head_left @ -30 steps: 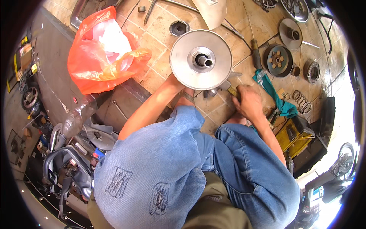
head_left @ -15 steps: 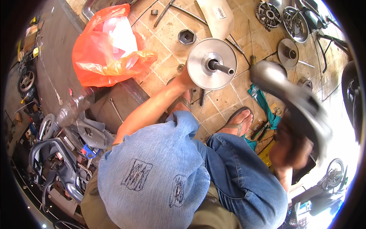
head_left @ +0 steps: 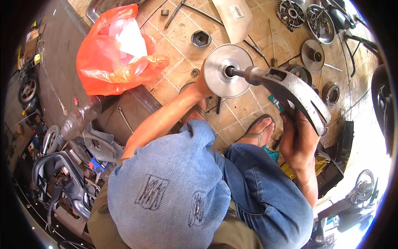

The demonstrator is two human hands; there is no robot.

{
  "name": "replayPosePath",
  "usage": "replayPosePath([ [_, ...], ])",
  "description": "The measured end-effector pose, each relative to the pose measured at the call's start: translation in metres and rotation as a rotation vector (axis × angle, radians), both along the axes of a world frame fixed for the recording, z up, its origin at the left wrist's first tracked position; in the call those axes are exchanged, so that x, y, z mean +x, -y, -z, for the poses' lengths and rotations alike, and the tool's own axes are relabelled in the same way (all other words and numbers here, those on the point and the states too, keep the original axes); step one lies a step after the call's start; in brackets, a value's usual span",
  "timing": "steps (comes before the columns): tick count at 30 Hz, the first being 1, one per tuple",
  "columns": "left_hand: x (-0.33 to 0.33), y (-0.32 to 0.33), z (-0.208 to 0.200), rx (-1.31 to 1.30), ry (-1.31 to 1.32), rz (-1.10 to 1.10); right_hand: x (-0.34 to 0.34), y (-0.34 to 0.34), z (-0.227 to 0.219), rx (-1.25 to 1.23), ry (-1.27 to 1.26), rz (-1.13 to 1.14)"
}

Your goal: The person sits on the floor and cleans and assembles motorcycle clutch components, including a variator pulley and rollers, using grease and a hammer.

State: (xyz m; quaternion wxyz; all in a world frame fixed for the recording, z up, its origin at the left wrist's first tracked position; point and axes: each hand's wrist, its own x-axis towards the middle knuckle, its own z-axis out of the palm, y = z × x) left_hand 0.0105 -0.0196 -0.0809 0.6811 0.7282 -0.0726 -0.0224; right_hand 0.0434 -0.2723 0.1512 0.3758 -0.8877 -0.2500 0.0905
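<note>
A round metal pulley disc (head_left: 217,79) with a dark central shaft (head_left: 237,72) is in front of me. My left hand (head_left: 202,86) grips it from beneath at its left edge; the disc hides most of the fingers. My right hand (head_left: 299,135) is closed on a claw hammer (head_left: 290,85), whose worn metal head is large and close to view. The round striking face is at the end of the shaft, apparently against it. The hammer's curved claw points toward the lower right, and its head hides most of the handle.
An orange plastic bag (head_left: 110,62) lies at upper left. A large hex socket (head_left: 201,38), a flat beige envelope (head_left: 235,18), a second pulley disc (head_left: 312,56) and a metal bowl of parts (head_left: 321,25) are on the tiles. A spanner (head_left: 125,119) lies left of my arm.
The hammer has swung from the right, where it was blurred, leftward to the shaft's end. My left hand and the disc have stayed nearly in place.
</note>
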Motion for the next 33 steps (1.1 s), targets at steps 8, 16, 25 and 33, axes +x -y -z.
replayPosePath([
  [8,-0.016,0.0,-0.014,-0.117,0.004,-0.096,-0.029,0.045,-0.015,0.329,-0.519,0.688],
  [16,-0.022,-0.008,0.006,0.008,-0.012,-0.037,-0.005,0.016,-0.008,0.018,-0.063,0.023],
  [25,-0.016,0.008,0.002,-0.018,0.016,-0.013,-0.001,0.0,0.0,-0.01,-0.075,-0.015],
  [33,-0.021,-0.001,-0.007,0.052,0.013,-0.034,-0.01,0.02,-0.011,0.179,-0.128,0.232],
])
